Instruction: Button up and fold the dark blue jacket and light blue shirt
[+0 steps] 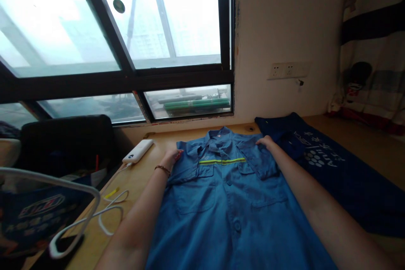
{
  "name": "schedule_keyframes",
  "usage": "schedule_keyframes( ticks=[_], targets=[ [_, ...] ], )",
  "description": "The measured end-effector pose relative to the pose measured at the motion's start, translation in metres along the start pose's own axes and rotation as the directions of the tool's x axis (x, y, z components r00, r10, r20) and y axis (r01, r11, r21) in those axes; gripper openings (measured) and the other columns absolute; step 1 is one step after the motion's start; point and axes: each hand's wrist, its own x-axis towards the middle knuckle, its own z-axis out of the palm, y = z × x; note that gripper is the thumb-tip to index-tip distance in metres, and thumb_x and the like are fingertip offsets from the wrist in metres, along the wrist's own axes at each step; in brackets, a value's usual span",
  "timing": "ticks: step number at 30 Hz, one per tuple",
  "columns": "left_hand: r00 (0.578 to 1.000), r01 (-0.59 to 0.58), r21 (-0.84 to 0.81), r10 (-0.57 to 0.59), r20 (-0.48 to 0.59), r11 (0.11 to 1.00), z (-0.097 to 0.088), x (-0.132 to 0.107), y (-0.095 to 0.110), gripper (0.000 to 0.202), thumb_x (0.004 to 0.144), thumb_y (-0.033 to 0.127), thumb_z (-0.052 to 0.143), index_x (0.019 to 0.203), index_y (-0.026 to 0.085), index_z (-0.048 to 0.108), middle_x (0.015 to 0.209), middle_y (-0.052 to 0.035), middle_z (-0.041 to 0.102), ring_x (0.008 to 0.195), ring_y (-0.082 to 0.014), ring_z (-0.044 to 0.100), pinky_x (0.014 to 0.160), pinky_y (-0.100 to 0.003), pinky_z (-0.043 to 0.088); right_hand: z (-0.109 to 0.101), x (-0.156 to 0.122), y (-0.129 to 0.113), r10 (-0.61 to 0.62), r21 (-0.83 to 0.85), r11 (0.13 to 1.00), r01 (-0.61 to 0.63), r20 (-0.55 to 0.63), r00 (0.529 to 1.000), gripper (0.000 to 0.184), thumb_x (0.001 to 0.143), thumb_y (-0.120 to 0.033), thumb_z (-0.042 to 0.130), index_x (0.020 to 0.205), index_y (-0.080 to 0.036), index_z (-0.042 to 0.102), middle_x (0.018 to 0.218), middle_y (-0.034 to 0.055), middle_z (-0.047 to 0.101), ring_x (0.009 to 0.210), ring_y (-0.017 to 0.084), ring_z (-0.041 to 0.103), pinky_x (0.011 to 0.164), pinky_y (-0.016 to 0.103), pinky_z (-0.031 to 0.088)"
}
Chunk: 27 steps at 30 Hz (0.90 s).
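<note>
A blue short-sleeved work shirt [226, 194] lies front up on the wooden table, its collar toward the window and a yellow-green stripe across the chest. My left hand [173, 154] grips the edge of the shirt at the left shoulder and sleeve, fingers closed. On the other side my right hand [265, 141] pinches the cloth at the right shoulder and sleeve. Both sleeves lie folded inward over the chest sides. The shirt's lower end runs out of view at the bottom.
Right of the shirt lies a dark navy cloth [329, 168] with white printing. A white power bank [138, 151] with a white cable [107, 211] sits on the table [150, 158] at left. Beyond are a black bag-like object [68, 139], the window and a wall socket [288, 70].
</note>
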Motion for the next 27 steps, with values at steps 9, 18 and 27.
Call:
schedule_keyframes(
  ticks=[9, 18, 27],
  targets=[
    [0.990, -0.053, -0.299, 0.089, 0.107, 0.953, 0.012, -0.002, 0.031, 0.023, 0.066, -0.001, 0.052, 0.082, 0.014, 0.046, 0.070, -0.0019, 0.056, 0.058, -0.0147, 0.063, 0.058, -0.030, 0.054, -0.005, 0.025, -0.031, -0.002, 0.175, 0.984, 0.026, -0.137, 0.991, 0.025, 0.044, -0.014, 0.073, 0.066, -0.009, 0.062, 0.071, 0.0114, 0.066, 0.078, 0.026, 0.062, 0.064, 0.030, 0.048],
    [0.728, -0.583, -0.713, 0.641, -0.245, 0.390, 0.001, -0.034, 0.135, 0.029, 0.062, 0.008, 0.060, 0.085, 0.019, 0.047, 0.081, 0.0015, 0.060, 0.076, -0.0109, 0.061, 0.082, -0.033, 0.048, -0.084, 0.033, -0.136, -0.250, 0.746, 0.413, 0.523, -0.460, 0.852, 0.034, 0.054, -0.022, 0.068, 0.086, -0.011, 0.062, 0.086, 0.0055, 0.066, 0.079, 0.017, 0.061, 0.071, 0.030, 0.049],
    [0.964, -0.096, -0.456, 0.196, 0.177, 0.885, -0.091, -0.159, -0.010, 0.033, 0.052, 0.013, 0.068, 0.084, 0.017, 0.060, 0.083, -0.0016, 0.065, 0.079, -0.0184, 0.061, 0.081, -0.033, 0.049, -0.130, -0.145, 0.009, -0.430, 0.538, 0.811, 0.227, 0.286, 0.856, 0.035, 0.049, -0.025, 0.074, 0.082, -0.014, 0.067, 0.080, 0.0045, 0.067, 0.083, 0.023, 0.061, 0.080, 0.035, 0.045]
  ],
)
